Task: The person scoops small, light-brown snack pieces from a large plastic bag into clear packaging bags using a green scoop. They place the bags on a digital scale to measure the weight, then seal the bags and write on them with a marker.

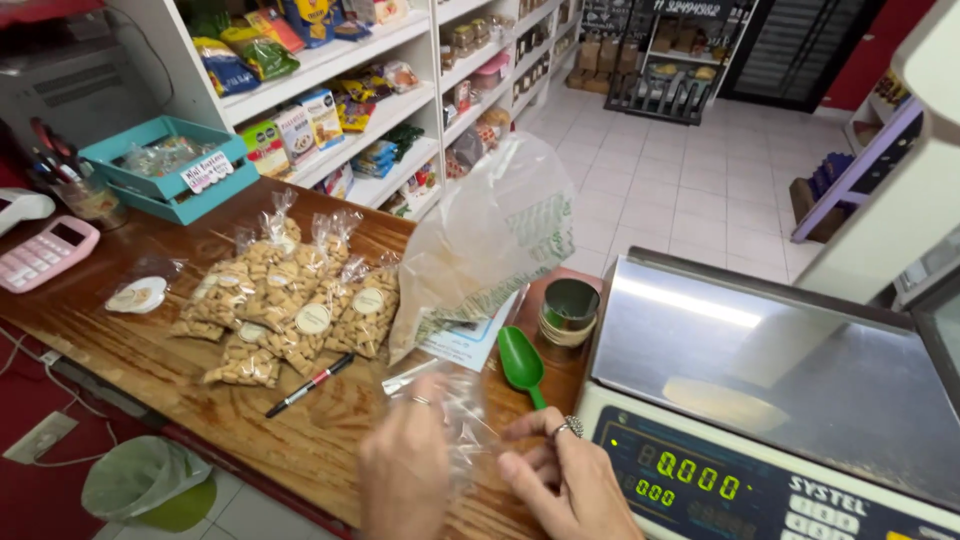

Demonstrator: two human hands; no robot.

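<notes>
Both hands grasp one small clear cellophane bag (462, 420) over the wooden counter (120, 340): left hand (405, 470) pinching one side, right hand (560, 475) the other, just beside a green scoop (521, 362) and the scale (780, 400).

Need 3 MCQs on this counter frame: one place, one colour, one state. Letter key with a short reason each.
1. Where does the green scoop lie?
A. On the scale pan
B. On the wooden counter, left of the scale
C. In the teal tray

2. What colour is the calculator?
A. Pink
B. Black
C. Yellow

3. What do the hands hold?
A. The marker
B. Nothing
C. A small clear plastic bag

Key: 1 B, the scoop rests on the wood beside the scale's left edge. 2 A, its body is pink. 3 C, the left hand and right hand both pinch the clear bag; the marker lies untouched.
</notes>
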